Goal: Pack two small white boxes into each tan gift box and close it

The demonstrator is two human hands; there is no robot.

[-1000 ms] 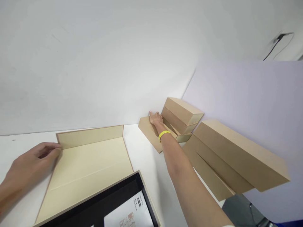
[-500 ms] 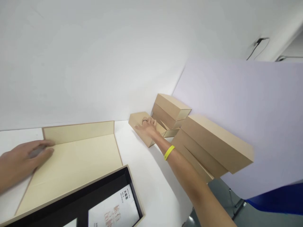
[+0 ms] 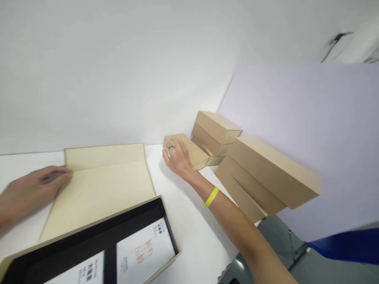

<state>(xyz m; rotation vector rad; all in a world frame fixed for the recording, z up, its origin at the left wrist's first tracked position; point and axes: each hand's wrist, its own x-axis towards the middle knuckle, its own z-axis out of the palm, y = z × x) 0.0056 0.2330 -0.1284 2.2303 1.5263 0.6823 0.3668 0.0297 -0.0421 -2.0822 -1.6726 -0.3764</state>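
Observation:
At the left, my left hand (image 3: 37, 189) has its thumb and fingers closed on the left edge of the cream lid (image 3: 109, 189) of an open box. The box's black interior (image 3: 74, 232) holds two white packets with print, a right one (image 3: 145, 252) and a left one (image 3: 84, 272). My right hand (image 3: 177, 156), with a ring and a yellow wristband, rests on a closed tan box (image 3: 194, 152) by the wall. Its fingers are spread over the left side of that box, gripping nothing.
Stacked tan boxes (image 3: 217, 126) stand in the back corner. Nearer at the right are more tan boxes (image 3: 272, 173), beside a pale panel (image 3: 310, 138). A white wall (image 3: 118, 71) runs behind the table. Below right are a dark chair (image 3: 239, 272) and something blue (image 3: 349, 246).
My right hand has shifted to the left side of the tan box, which now sits flatter and farther back. The view has moved slightly, showing more of the left packet.

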